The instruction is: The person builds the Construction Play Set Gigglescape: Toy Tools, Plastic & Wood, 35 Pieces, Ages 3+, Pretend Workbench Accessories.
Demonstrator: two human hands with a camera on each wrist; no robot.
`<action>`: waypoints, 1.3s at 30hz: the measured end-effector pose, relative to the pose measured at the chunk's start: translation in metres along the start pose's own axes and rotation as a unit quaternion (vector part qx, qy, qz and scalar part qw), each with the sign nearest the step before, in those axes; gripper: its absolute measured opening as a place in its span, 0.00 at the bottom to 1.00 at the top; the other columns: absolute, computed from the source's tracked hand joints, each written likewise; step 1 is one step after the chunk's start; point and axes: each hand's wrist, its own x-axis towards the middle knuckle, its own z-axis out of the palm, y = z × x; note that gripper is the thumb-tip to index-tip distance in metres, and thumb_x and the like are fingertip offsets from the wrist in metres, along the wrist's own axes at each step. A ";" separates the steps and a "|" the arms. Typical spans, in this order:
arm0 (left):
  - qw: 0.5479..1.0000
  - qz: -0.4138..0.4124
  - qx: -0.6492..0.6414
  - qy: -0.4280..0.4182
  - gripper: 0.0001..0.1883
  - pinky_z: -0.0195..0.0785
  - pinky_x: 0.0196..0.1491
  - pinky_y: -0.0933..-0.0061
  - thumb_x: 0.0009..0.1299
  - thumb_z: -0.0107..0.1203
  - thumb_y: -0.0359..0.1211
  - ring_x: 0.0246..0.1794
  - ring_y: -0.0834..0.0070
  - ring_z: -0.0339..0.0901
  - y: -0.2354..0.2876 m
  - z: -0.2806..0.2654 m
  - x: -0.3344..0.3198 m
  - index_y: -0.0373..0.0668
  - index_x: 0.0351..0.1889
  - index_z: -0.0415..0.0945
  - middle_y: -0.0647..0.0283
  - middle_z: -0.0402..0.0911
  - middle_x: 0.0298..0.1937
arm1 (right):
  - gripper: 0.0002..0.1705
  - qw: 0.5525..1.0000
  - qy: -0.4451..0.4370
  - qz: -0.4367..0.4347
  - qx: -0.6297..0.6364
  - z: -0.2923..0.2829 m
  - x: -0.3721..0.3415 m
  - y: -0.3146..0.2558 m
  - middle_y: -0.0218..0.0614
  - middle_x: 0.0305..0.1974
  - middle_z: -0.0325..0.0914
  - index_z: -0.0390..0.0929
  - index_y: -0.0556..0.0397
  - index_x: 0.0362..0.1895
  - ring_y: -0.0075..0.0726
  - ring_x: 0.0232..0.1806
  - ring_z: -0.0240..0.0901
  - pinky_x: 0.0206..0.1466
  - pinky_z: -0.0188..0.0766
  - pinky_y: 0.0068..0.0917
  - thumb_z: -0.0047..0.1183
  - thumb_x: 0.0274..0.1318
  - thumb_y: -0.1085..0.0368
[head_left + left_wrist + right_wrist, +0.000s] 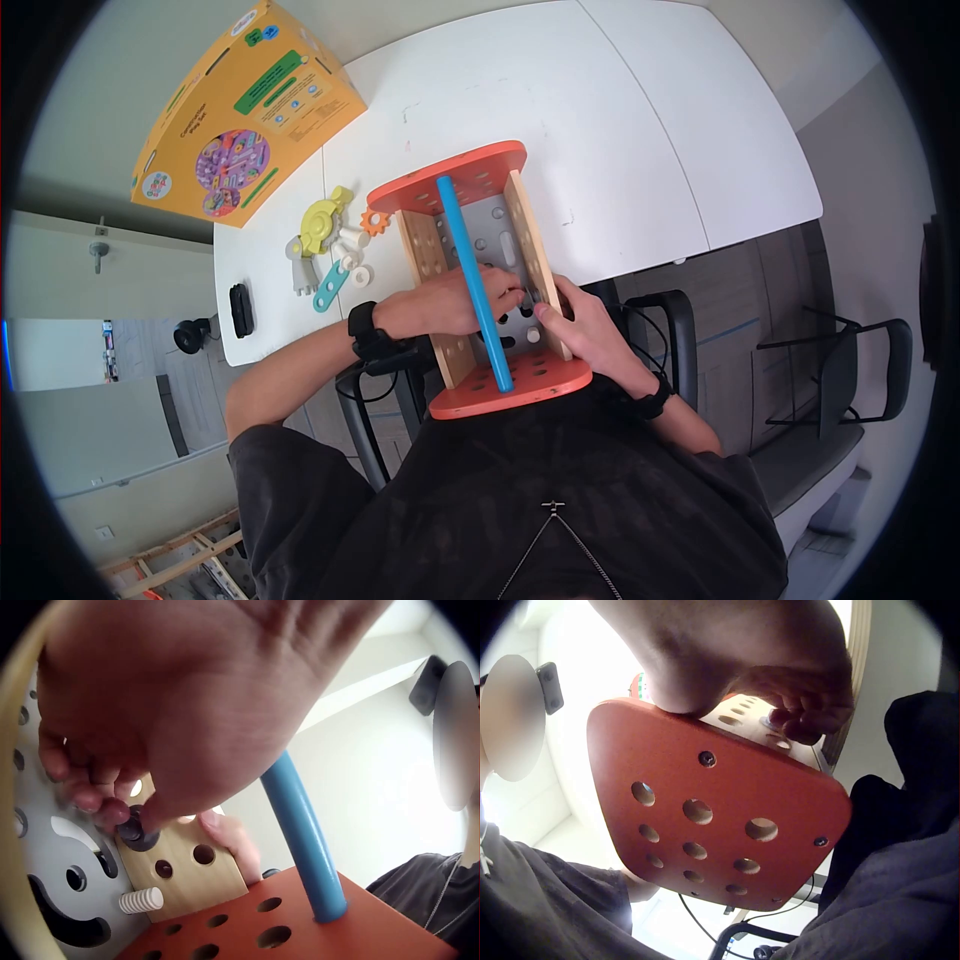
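A toolbox with red end panels (pixel 510 392), holed wooden sides (pixel 535 245) and a blue rod handle (pixel 470 270) stands at the table's front edge. My left hand (pixel 445 302) reaches under the rod into the box; in the left wrist view its thumb and fingers pinch a dark grey round piece (pixel 139 834) against a wooden side. From outside, my right hand (pixel 592 338) holds that same side. In the right wrist view its curled fingertips touch a pale round piece (pixel 767 721) at a hole. A white threaded bolt (pixel 142 901) sticks out of the grey base.
Left of the box on the white table (pixel 600 110) lie a yellow-green piece (pixel 320 225), an orange gear (pixel 375 221), a teal strip (pixel 330 287) and several pale pieces. A yellow carton (pixel 250 120) stands at the back left, a black case (pixel 241 310) near the left edge.
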 end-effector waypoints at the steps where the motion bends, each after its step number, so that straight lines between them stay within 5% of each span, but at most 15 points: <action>1: 1.000 -0.006 -0.004 -0.009 0.22 0.75 0.46 0.53 0.85 0.49 0.47 0.41 0.58 0.86 0.005 -0.003 -0.003 0.37 0.61 0.73 0.49 0.86 0.41 | 0.40 1.000 0.001 -0.004 0.004 0.000 0.000 0.001 0.34 0.21 0.77 0.66 0.61 0.78 0.29 0.20 0.76 0.28 0.70 0.31 0.58 0.70 0.53; 4: 0.999 -0.018 -0.033 0.023 0.22 0.74 0.47 0.49 0.85 0.48 0.47 0.42 0.53 0.86 0.017 -0.005 -0.013 0.36 0.57 0.78 0.47 0.86 0.42 | 0.40 1.000 0.001 -0.010 0.013 0.001 0.000 0.001 0.34 0.21 0.77 0.66 0.61 0.78 0.29 0.19 0.75 0.28 0.70 0.30 0.58 0.70 0.53; 13: 1.000 0.001 -0.025 0.011 0.21 0.75 0.44 0.55 0.86 0.49 0.46 0.36 0.59 0.85 0.001 0.001 0.001 0.36 0.59 0.72 0.50 0.83 0.35 | 0.40 1.000 -0.006 -0.004 0.012 0.000 0.000 0.001 0.35 0.22 0.78 0.65 0.60 0.79 0.29 0.18 0.75 0.27 0.70 0.30 0.57 0.71 0.53; 28: 0.999 -0.051 -0.004 -0.007 0.24 0.76 0.47 0.57 0.84 0.52 0.49 0.42 0.60 0.86 0.028 -0.013 -0.014 0.36 0.61 0.73 0.50 0.87 0.43 | 0.40 1.000 0.000 -0.009 0.011 0.000 0.000 0.001 0.33 0.22 0.76 0.66 0.61 0.78 0.28 0.20 0.75 0.28 0.70 0.30 0.58 0.70 0.53; 34: 1.000 -0.012 -0.005 -0.022 0.25 0.76 0.47 0.58 0.83 0.54 0.48 0.43 0.62 0.86 0.002 -0.001 0.004 0.37 0.64 0.66 0.50 0.86 0.42 | 0.40 1.000 -0.003 -0.003 0.012 0.000 0.000 0.001 0.33 0.22 0.77 0.65 0.61 0.78 0.28 0.19 0.75 0.27 0.70 0.30 0.58 0.71 0.53; 39: 0.999 -0.030 -0.017 -0.019 0.23 0.76 0.48 0.57 0.85 0.50 0.48 0.44 0.61 0.86 0.018 -0.007 -0.007 0.37 0.62 0.71 0.50 0.86 0.44 | 0.40 1.000 -0.006 -0.003 0.019 0.000 -0.001 -0.001 0.34 0.23 0.78 0.65 0.61 0.79 0.27 0.19 0.75 0.27 0.71 0.29 0.58 0.71 0.53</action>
